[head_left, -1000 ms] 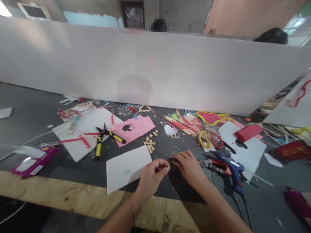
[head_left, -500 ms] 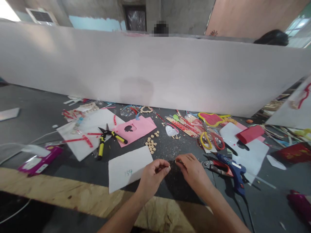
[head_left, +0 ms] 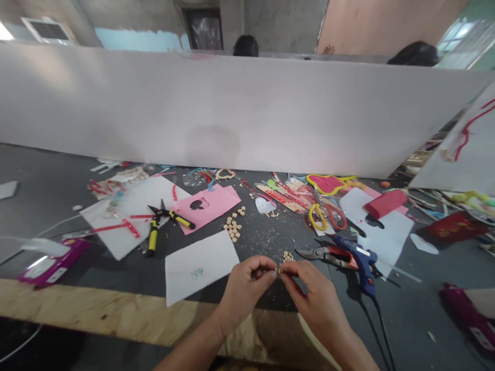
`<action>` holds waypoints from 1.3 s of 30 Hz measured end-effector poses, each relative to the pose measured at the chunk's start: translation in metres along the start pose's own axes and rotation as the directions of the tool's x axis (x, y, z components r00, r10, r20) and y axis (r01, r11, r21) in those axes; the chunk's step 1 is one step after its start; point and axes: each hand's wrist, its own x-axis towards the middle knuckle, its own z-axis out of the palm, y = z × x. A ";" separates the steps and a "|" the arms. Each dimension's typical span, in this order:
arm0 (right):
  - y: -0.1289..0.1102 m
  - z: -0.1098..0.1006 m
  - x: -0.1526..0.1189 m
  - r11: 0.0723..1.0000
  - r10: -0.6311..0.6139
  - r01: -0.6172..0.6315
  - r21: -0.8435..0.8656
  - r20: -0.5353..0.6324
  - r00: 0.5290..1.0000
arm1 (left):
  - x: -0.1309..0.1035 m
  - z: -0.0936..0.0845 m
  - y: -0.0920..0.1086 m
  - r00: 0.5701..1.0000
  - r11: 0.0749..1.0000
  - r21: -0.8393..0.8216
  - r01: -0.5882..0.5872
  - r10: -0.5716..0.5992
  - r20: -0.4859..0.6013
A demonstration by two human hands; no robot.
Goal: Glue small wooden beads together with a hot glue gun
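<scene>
Dark tabletop [head_left: 410, 309] runs to a white partition [head_left: 270, 113], both hands [head_left: 249, 286] [head_left: 317, 293] pinching a tiny piece [head_left: 278, 269]

1. Bare hands [head_left: 249, 286]: 2.
2. Pale bits [head_left: 232, 229]: 2 main clusters, exact tally unclear.
3. Purple boxes [head_left: 73, 256]: 2.
4. Yellow-black snips [head_left: 153, 238]: 1.
5. Red-handled pruners [head_left: 343, 257]: 1.
6. Blue glue gun [head_left: 363, 262]: 1.
7. Card [head_left: 209, 257] marked 154: 1.

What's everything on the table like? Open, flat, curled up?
left hand: pinched on a small piece
right hand: pinched on it too
yellow-handled cutters: open
blue glue gun: lying on its side
white card: flat, numbered
pink paper: hole cut
red sheet: curled up
</scene>
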 end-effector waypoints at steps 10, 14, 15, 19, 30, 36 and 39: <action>0.001 -0.003 -0.008 0.996 -0.086 0.085 -0.012 -0.069 0.994 | -0.002 0.009 0.009 0.999 0.999 0.032 0.033 -0.033 0.013; 0.002 -0.004 -0.009 0.997 -0.080 0.080 -0.008 -0.066 0.995 | -0.002 0.011 0.010 0.999 0.999 0.024 0.031 -0.031 0.028; 0.003 -0.003 -0.010 0.997 -0.073 0.073 -0.004 -0.065 0.995 | -0.002 0.011 0.010 0.999 0.999 0.026 0.032 -0.033 0.027; 0.008 -0.001 -0.014 0.999 -0.003 0.006 0.042 -0.077 0.997 | -0.002 0.012 0.009 0.999 0.999 0.024 0.025 -0.026 0.026; 0.009 0.005 -0.018 0.893 0.301 -0.302 0.333 0.057 0.952 | -0.002 0.014 0.009 0.999 0.999 -0.013 0.032 -0.032 0.033; 0.009 0.007 -0.019 0.857 0.348 -0.353 0.376 0.084 0.934 | -0.004 0.014 0.010 0.999 0.999 0.022 0.028 -0.028 0.029; 0.009 0.007 -0.020 0.848 0.357 -0.365 0.384 0.094 0.929 | -0.004 0.014 0.012 0.999 0.999 0.043 0.017 -0.019 0.033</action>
